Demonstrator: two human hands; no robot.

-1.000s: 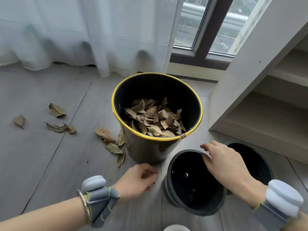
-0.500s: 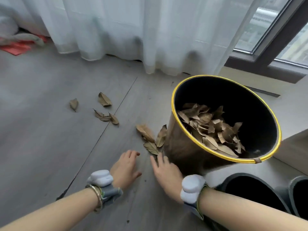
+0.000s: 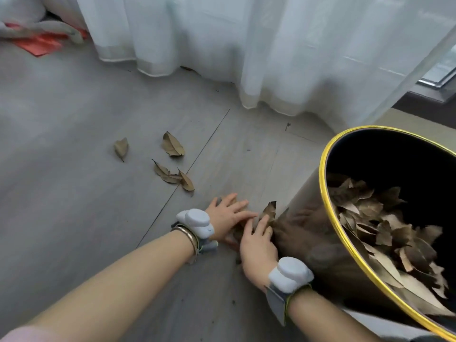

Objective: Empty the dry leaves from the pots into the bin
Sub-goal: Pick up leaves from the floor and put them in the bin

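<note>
Two bare forearms reach forward from the bottom edge, each with a pale grey wrist device strapped on; the left wrist also carries thin bangles point(image 3: 191, 239). The right hand point(image 3: 256, 245) lies palm down on the grey floor point(image 3: 74, 218) just beside the base of the bin, its fingers stretched out flat over a small clump of dry leaves point(image 3: 267, 213). The left hand point(image 3: 228, 215) is close beside it, also palm down with fingers spread and straight, their tips reaching towards the right hand's fingers over the same clump. Neither hand is curled round anything; both press flat on the leaves and floor, nearly touching each other.

The bin point(image 3: 308, 243), dark-walled with a yellow rim, stands at the right, and its inside holds a heap of brown dry leaves point(image 3: 385, 230).

Further out on the floor, to the left of the hands and well apart from the bin, lie more scattered leaves point(image 3: 172, 174): a pair overlapping, one larger leaf point(image 3: 172, 145) beyond them, and a single one point(image 3: 121, 148) further left.

At the far side a white sheer curtain point(image 3: 246, 45) hangs down to the floor, with a red item point(image 3: 39, 44) and pale fabric at the far left, and a window frame showing at the far right.
</note>
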